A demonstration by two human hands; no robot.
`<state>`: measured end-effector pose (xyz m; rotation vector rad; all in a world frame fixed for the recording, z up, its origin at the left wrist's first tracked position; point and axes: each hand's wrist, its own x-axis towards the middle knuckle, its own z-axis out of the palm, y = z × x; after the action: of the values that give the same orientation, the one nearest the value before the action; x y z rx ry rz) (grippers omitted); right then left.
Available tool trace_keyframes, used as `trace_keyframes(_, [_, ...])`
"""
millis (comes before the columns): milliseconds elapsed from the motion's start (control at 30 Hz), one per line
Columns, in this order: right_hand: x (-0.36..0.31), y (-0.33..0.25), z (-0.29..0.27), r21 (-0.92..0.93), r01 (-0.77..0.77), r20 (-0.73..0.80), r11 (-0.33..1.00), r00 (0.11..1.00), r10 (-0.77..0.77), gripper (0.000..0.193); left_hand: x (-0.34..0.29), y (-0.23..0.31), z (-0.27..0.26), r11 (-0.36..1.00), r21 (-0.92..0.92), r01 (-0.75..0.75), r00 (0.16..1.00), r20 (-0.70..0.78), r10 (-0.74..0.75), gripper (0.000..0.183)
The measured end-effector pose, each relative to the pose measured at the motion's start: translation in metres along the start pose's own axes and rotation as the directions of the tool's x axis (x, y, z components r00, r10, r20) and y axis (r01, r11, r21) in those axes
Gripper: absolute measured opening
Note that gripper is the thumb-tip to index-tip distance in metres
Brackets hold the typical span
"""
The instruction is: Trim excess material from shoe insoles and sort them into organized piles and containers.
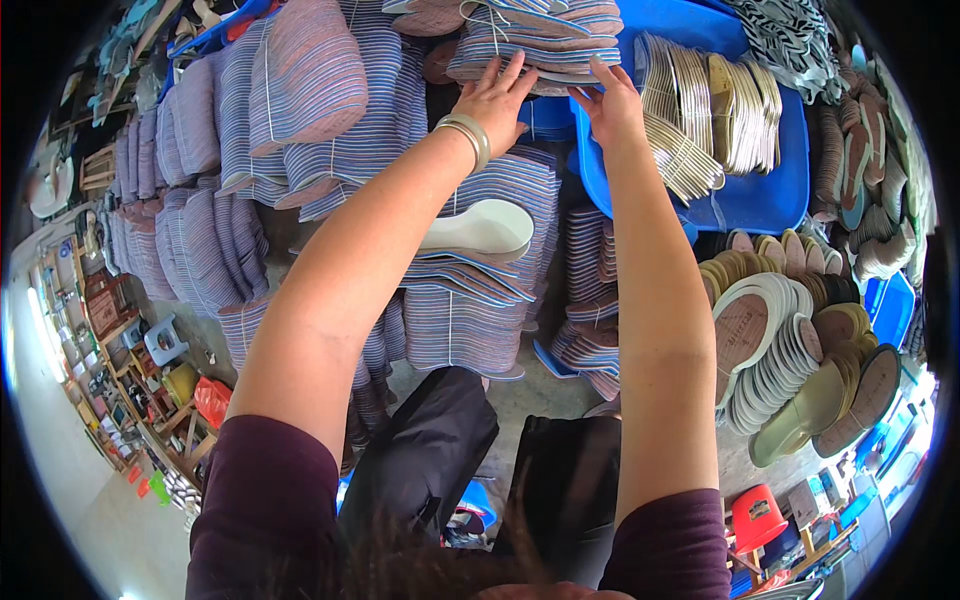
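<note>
At the top centre, a bundle of striped blue-and-pink shoe soles [550,50] is tied with white string. My left hand [493,105], with a pale bangle at its wrist, has its fingers spread against the bundle's near left side, its thumb apart below. My right hand [614,105] grips the soles' near right edge between thumb and fingers; some fingertips are hidden. Under my left forearm, a single white sole [490,230] lies on a stack of striped soles [465,325].
Tall stacks of striped soles [310,75] stand at the left. A blue tub [790,190] with gold-edged soles is at the right. Fanned white-edged soles [770,350] rest below it. A red stool [757,518] stands at lower right, wooden shelving [125,320] far left.
</note>
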<state>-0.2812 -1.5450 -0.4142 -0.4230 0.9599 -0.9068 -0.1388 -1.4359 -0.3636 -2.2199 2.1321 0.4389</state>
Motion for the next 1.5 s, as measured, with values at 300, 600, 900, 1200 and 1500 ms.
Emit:
trace_keyframes(300, [-0.001,0.006,-0.004,-0.021,0.031,0.054,0.999,0.998,-0.030,0.042,-0.001,0.002,-0.002,1.000,0.013,0.023,0.999,0.029,-0.024,0.069])
trace_keyframes(600, [0.003,0.003,-0.002,-0.057,-0.013,-0.005,0.998,1.000,0.013,0.053,0.000,0.005,-0.005,0.999,0.019,0.034,0.998,0.047,-0.035,0.069])
trace_keyframes(900, [0.006,-0.007,0.006,-0.112,-0.091,-0.073,0.989,0.994,0.083,0.057,-0.002,0.006,-0.003,0.999,0.030,0.035,0.998,0.054,-0.037,0.070])
trace_keyframes(1200, [0.013,-0.016,0.005,-0.844,0.490,0.466,-0.220,0.464,-0.753,0.053,-0.001,0.010,-0.005,0.999,0.025,0.031,0.997,0.068,-0.033,0.067])
trace_keyframes(1500, [0.002,-0.032,0.012,-0.843,0.342,0.522,-0.416,0.709,-0.474,0.046,0.000,0.009,-0.008,0.999,0.004,0.040,0.996,0.080,-0.040,0.066])
